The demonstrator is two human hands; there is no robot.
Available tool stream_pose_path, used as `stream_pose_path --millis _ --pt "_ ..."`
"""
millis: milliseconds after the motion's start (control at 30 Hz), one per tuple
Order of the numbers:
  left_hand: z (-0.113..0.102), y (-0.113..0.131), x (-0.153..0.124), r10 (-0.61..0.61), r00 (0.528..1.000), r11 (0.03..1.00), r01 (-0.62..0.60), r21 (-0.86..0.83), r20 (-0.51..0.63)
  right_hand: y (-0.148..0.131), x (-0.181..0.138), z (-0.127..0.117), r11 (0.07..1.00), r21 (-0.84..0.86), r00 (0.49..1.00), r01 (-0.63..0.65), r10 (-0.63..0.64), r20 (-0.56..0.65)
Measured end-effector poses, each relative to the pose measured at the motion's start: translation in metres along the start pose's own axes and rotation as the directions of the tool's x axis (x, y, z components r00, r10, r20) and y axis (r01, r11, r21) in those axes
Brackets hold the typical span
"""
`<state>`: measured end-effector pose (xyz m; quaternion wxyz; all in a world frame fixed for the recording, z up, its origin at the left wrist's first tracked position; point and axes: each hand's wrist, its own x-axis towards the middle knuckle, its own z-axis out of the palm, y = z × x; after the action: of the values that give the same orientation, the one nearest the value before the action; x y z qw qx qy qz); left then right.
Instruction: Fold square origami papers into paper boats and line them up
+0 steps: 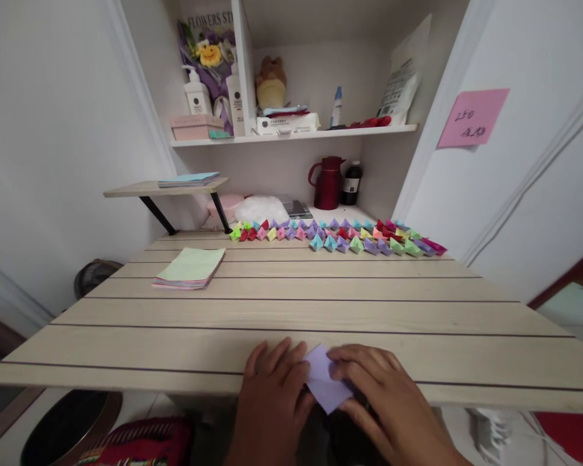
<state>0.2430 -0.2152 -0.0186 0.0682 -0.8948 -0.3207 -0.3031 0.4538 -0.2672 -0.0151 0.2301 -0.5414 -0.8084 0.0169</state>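
A small lilac sheet of paper [324, 380], partly folded, lies at the near edge of the wooden table [291, 304]. My left hand [272, 395] rests flat on its left side with fingers stretched out and together. My right hand [383, 401] presses down on its right side, fingertips curled onto the paper. Both hands touch the sheet and pin it to the tabletop. A stack of coloured paper squares [190, 268] with a pale green top sheet lies at the left middle. Rows of several folded paper boats [335, 235] in many colours line the far edge.
A small raised shelf [165, 188] with blue paper stands at the back left. Behind the boats are a red jug [327, 182], a dark bottle [352, 182] and a white bag [261, 210]. The upper shelf holds lotion bottles and a plush toy. A pink note [472, 118] sticks on the right wall.
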Motion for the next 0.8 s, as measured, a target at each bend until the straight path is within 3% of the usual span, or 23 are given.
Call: stream_pose_path --millis 200,300,667,800 --pt "0.014 0.008 0.004 -0.261 0.962 0.956 0.246 -0.158 -0.083 -0.005 0.004 0.004 0.988 0.014 0.983 -0.153 0.154 -0.098" --pt "0.017 0.010 0.010 -0.336 0.940 0.931 0.322 -0.171 -0.057 -0.006 0.008 0.007 0.980 -0.014 0.969 -0.200 0.196 -0.153" --pt "0.014 0.011 0.020 -0.420 0.907 0.904 0.420 -0.075 0.020 -0.001 0.011 0.017 0.946 -0.140 0.934 -0.294 0.253 -0.253" --pt "0.021 0.013 0.016 -0.340 0.932 0.940 0.342 -0.007 -0.126 -0.002 0.014 0.013 0.965 -0.126 0.955 -0.229 0.198 -0.222"
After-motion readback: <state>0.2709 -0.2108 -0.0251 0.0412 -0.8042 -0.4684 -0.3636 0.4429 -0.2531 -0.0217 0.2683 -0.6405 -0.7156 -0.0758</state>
